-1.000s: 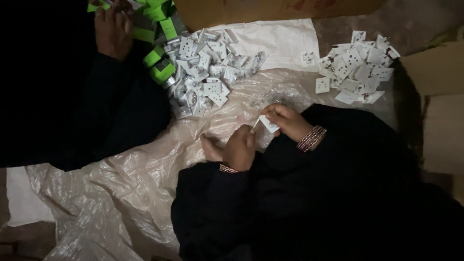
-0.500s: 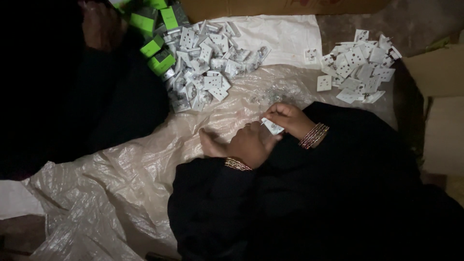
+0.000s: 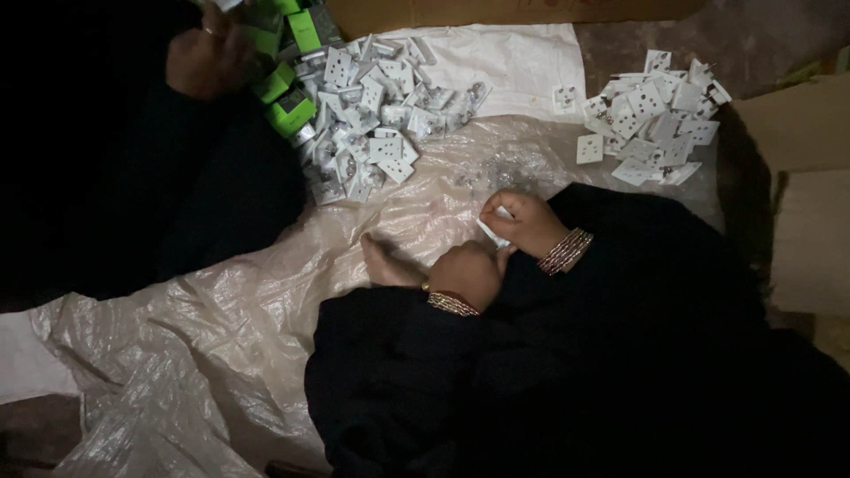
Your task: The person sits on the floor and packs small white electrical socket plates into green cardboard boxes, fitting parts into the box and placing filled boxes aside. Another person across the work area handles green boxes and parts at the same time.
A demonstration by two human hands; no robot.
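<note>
Since half a second ago both hands sit slightly lower in view, otherwise unchanged. Right hand (image 3: pixel 524 221) pinches a small white card (image 3: pixel 496 232), pale and partly hidden, just right of centre. Left hand (image 3: pixel 465 273) is curled beside it; whether it grips anything I cannot tell. Crinkled clear plastic sheet (image 3: pixel 221 327) covers the floor. Card piles lie at 12 o'clock (image 3: pixel 372 115) and 2 o'clock (image 3: pixel 651 119); another person's hand (image 3: pixel 205 57) works at 11 o'clock among green boxes (image 3: pixel 288 97).
</note>
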